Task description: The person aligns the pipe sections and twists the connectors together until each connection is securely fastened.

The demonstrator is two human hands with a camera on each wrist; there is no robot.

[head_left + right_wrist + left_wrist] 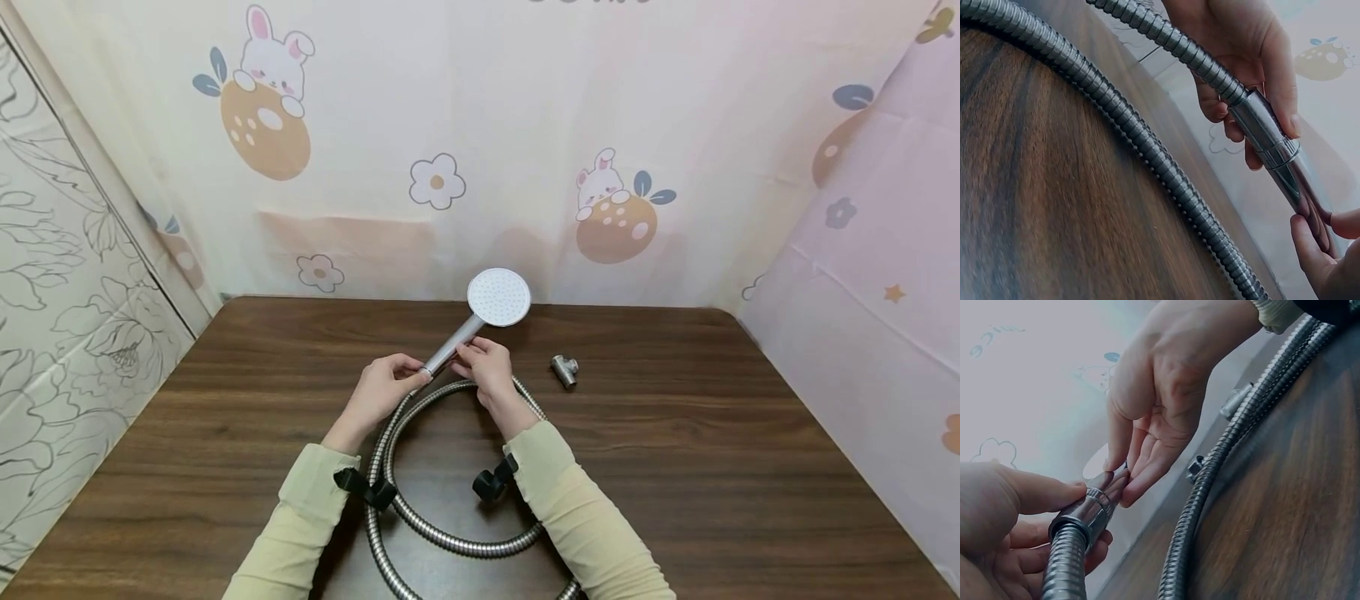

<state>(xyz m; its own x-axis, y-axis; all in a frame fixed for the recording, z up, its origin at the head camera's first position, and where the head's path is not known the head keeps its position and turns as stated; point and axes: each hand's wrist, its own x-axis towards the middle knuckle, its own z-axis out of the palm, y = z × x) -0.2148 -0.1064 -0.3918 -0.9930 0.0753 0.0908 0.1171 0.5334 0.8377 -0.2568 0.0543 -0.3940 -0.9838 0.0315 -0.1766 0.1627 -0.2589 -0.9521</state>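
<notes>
A handheld shower head (pixel 498 297) with a round white spray face and silver handle is raised over the back of the table. My left hand (pixel 382 387) grips the smooth metal hose connector (pixel 1260 125) at the handle's lower end, thumb near the ribbed ring (pixel 1099 497). With thumb and fingertips, my right hand (pixel 489 375) pinches the handle (pixel 453 342) just beyond that joint. Connector and handle are in line, meeting at the ring. From the connector, a ribbed metal shower hose (pixel 480 548) loops down between and under my forearms.
A small chrome fitting (pixel 565 370) lies right of my right hand on the dark wooden table (pixel 712 433). A printed curtain (pixel 510 125) hangs behind the table's back edge. Black straps with small cameras (pixel 365 489) sit on both wrists, close over the hose.
</notes>
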